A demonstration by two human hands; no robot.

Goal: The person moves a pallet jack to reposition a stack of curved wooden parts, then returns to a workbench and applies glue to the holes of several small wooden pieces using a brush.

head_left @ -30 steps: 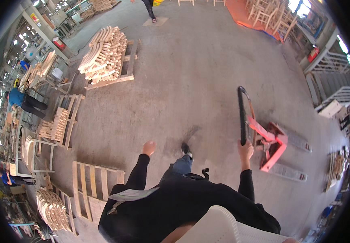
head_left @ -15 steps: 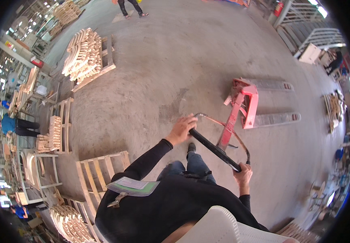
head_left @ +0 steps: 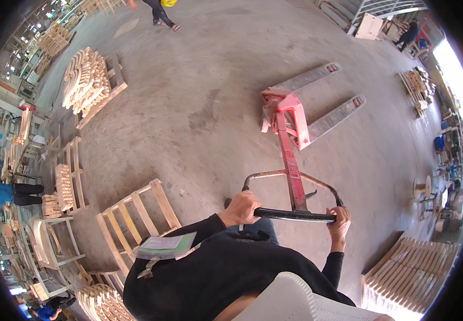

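A red pallet jack [head_left: 291, 155] stands on the concrete floor in front of me, its two grey forks pointing away to the upper right. Its black handle bar [head_left: 295, 215] runs crosswise just ahead of my body. My left hand [head_left: 240, 208] is wrapped round the bar's left end. At the right end, my right hand [head_left: 339, 222] closes round the corner where bar and frame meet. Between them a small dark lever [head_left: 311, 195] sticks out beside the red shaft. A badge holder with a green edge [head_left: 167, 246] lies on my upper left arm.
An empty wooden pallet [head_left: 138, 214] lies close on my left. Stacked curved wooden parts [head_left: 87, 83] sit on a pallet at the far left; another stack [head_left: 411, 273] stands at the near right. A person [head_left: 162, 12] walks at the far edge. Another person [head_left: 17, 193] stands at left.
The pallet jack has swung leftward in view and its handle bar now lies level instead of slanting. My left hand has come nearer my body; the right has shifted right. The distant person has stepped.
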